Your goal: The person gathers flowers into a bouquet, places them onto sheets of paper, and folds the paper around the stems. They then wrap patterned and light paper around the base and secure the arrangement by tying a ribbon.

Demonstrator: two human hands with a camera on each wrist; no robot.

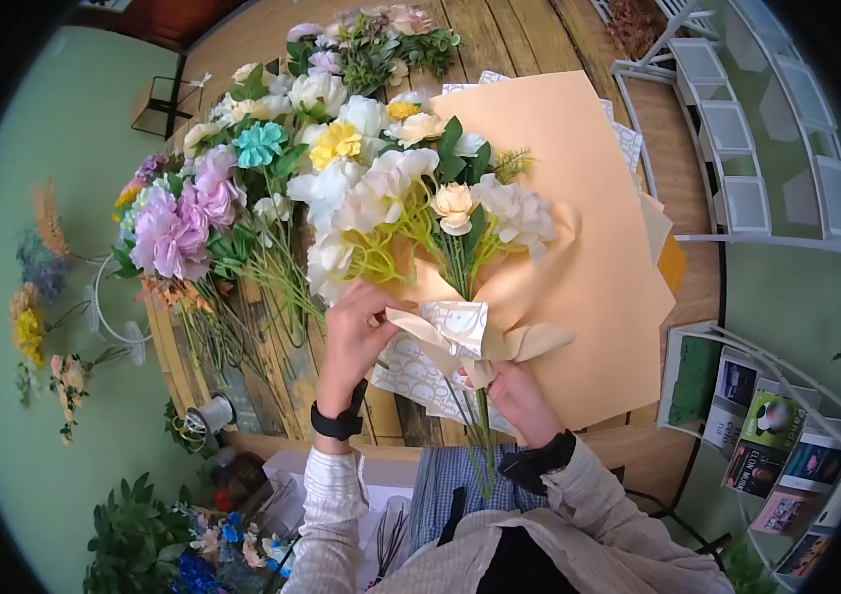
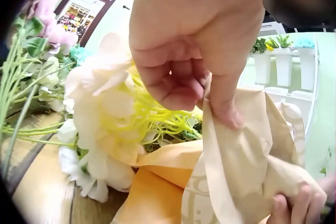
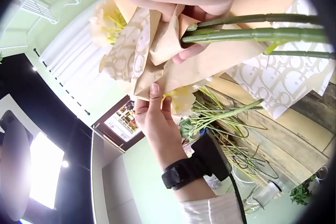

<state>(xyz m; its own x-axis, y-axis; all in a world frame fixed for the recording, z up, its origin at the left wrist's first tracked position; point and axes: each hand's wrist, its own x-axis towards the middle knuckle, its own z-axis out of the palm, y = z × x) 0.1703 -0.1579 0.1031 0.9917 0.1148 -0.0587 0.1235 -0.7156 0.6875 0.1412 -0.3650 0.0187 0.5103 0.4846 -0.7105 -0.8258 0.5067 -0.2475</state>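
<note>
A bouquet of artificial flowers, with a peach rose (image 1: 454, 206) among pale hydrangea-like blooms (image 1: 514, 213), is partly wrapped in tan paper (image 1: 534, 342) and white patterned paper (image 1: 455, 322). My right hand (image 1: 524, 396) grips the gathered paper round the stems; the green stems (image 3: 252, 35) stick out below it. At the left side of the wrap, my left hand (image 1: 356, 322) pinches the paper's upper edge. The left wrist view shows its thumb (image 2: 228, 113) on the outer face of the tan paper (image 2: 247, 140), with curled fingers behind.
Large peach sheets (image 1: 589, 297) lie on the wooden table (image 1: 499, 40) under the bouquet. Loose flowers, including pink blooms (image 1: 183, 223) and a teal one (image 1: 260, 145), fill the left side. A spool (image 1: 210, 416) sits at the near left edge. A bookrack (image 1: 767, 436) stands at right.
</note>
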